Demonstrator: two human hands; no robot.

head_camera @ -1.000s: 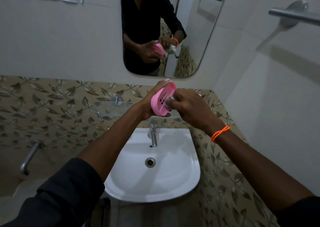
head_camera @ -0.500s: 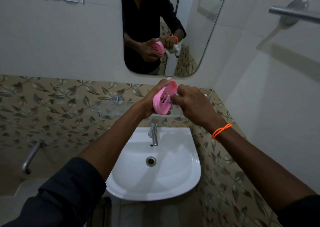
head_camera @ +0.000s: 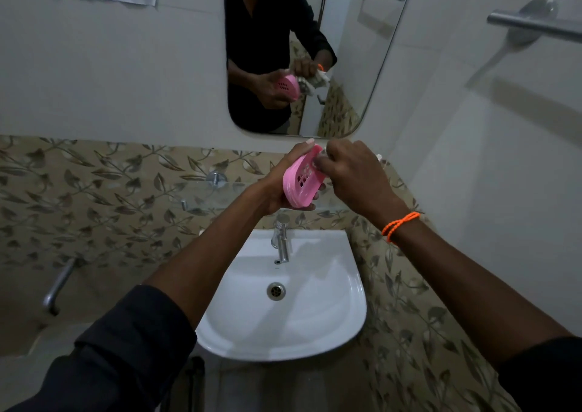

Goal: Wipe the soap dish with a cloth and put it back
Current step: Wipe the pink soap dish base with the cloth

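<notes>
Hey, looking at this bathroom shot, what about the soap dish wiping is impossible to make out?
- Cloth, head view: almost wholly hidden behind the right hand; only a sliver shows.
- Soap dish far end and underside: covered by the left hand.
- How clean the dish is: too small and dim.
- Glass shelf: its right part is hidden by both hands.

A bathroom: white ceramic washbasin (head_camera: 283, 326) at six o'clock, rounded wall mirror (head_camera: 346, 49) at twelve, steel towel rail (head_camera: 532, 27) at two.

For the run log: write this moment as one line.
stage: wiping | left hand: holds pink soap dish tilted above sink | right hand: presses cloth into dish | put back: not yet
</notes>
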